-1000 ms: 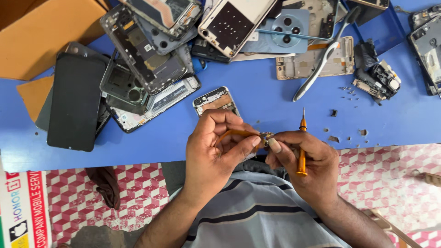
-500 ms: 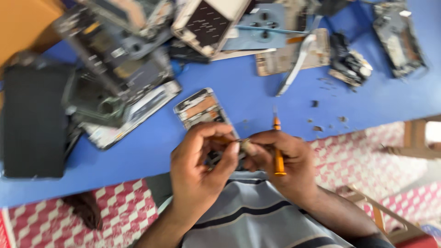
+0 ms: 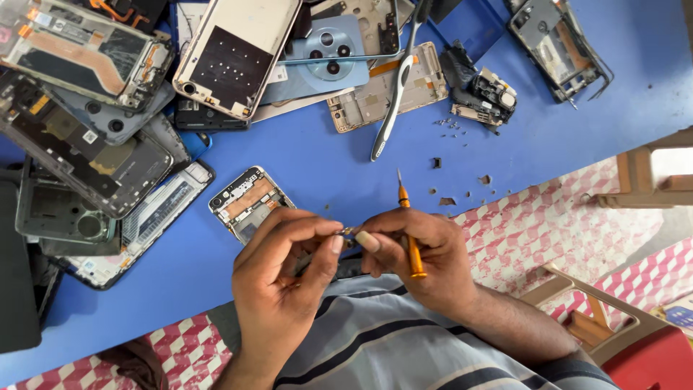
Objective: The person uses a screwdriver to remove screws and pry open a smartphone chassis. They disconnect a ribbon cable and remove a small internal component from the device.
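Blue worktable [image 3: 303, 162] carries a heap of stripped phone frames [image 3: 94, 137], several cut off at the picture's edge. One opened phone [image 3: 245, 201] lies partly hidden behind the left hand [image 3: 285, 289]. Right hand [image 3: 415, 256] grips an orange screwdriver [image 3: 408, 227], tip upward. Both hands' fingertips pinch a tiny part [image 3: 348, 232], too small to identify.

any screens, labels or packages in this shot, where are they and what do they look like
Cracked phone screen panel: top left of the blue table, rectangular, dark glass with a copper strip.
Dark slab, perhaps a screen: far left edge, flat, black, blank.
Small sticker: on a dark opened phone at left, square, white with a dark pattern.
Colourful printed item: floor at far right, mostly cut off.
No packages clearly visible.
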